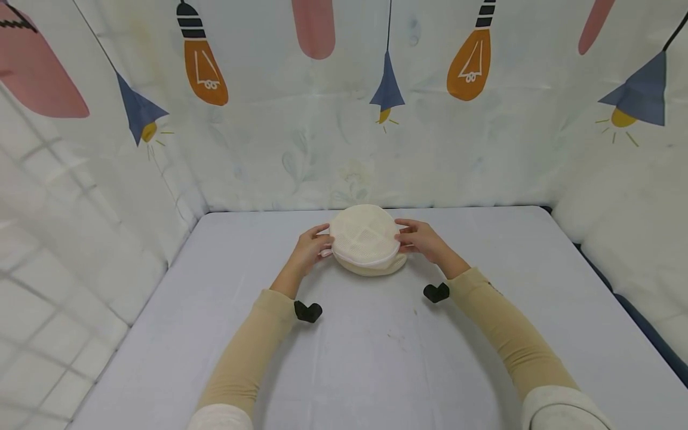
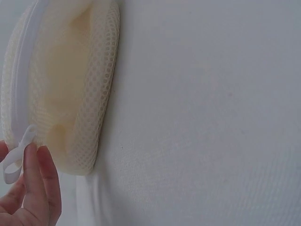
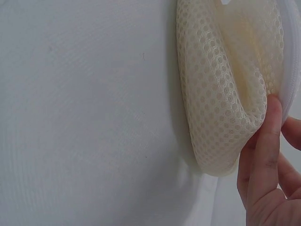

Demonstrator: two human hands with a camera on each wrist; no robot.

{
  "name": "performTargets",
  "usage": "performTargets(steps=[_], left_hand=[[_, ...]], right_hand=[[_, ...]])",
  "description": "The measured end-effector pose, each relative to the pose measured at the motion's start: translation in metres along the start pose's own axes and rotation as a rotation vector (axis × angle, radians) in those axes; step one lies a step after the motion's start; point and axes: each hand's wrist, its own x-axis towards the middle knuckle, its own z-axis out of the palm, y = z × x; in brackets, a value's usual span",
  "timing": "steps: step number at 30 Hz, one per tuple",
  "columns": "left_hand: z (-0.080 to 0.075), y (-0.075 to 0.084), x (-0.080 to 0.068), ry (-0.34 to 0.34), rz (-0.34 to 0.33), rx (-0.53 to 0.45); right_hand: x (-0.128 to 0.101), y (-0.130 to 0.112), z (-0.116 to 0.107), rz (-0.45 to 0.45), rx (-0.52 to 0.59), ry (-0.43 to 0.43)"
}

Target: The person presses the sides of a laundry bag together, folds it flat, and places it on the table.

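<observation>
Pale grey table sheet under all, printed lamp-pattern curtain behind, nothing blocking. Round cream mesh zip pouch at table centre: likely light, soft, squashy; best held at the rim. Left hand pinching the white zip pull loop; right hand pinching the opposite edge.

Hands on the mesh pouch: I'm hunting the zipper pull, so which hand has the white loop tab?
The left hand: its fingertips pinch the white loop tab at the zipper's end. The right hand only grips the mesh pouch at its opposite edge.
</observation>
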Motion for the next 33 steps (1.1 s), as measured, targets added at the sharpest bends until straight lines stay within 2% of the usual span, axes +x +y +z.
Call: performTargets(steps=[18,31,33], left_hand=[[-0.0003,-0.0053,0.0015,0.0,-0.012,-0.01],[0.0028,-0.0055,0.0024,0.009,0.0,0.022],[0.0043,-0.0015,-0.0026,0.007,-0.004,0.026]], right_hand=[[0.0,0.0018,0.0016,0.003,-0.029,0.008],[-0.001,0.003,0.0002,0.005,-0.069,0.011],[-0.0011,0.0031,0.0,0.011,-0.076,0.011]])
